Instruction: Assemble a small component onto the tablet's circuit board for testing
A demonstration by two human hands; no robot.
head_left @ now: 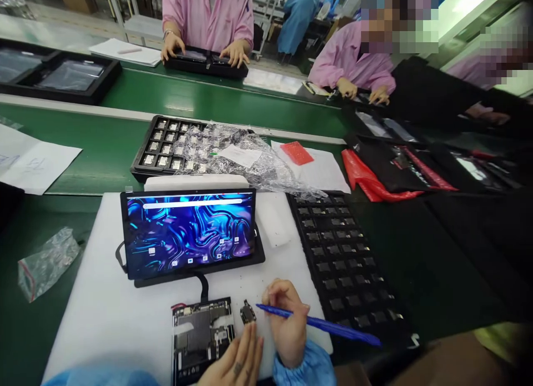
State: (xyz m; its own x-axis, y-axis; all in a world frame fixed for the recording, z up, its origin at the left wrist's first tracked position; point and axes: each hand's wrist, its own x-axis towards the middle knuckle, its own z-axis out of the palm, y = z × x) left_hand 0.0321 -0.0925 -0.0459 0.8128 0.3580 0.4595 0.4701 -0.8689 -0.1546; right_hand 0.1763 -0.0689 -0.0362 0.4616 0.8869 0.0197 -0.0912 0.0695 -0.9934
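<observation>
Blue pen [320,322] sits pinched in the right hand [287,325] at lower centre of the frame, tip by a small black module [247,312] on the white foam pad [104,308]. Left hand [235,364] lies flat with open fingers, holding nothing, touching the circuit board [202,336] below the lit tablet [189,230].

a green bench [125,153] carried a white foam mat [104,308] at the near middle. on the mat lay a lit tablet [189,233], a circuit board [202,336] near it, and a small chip [248,312] just right of the board. a black tray [345,264] lay to the right, another tray [166,147] farther off under crinkled plastic [250,158]. papers [29,158] lay far left, a small bag [45,261] near left.
</observation>
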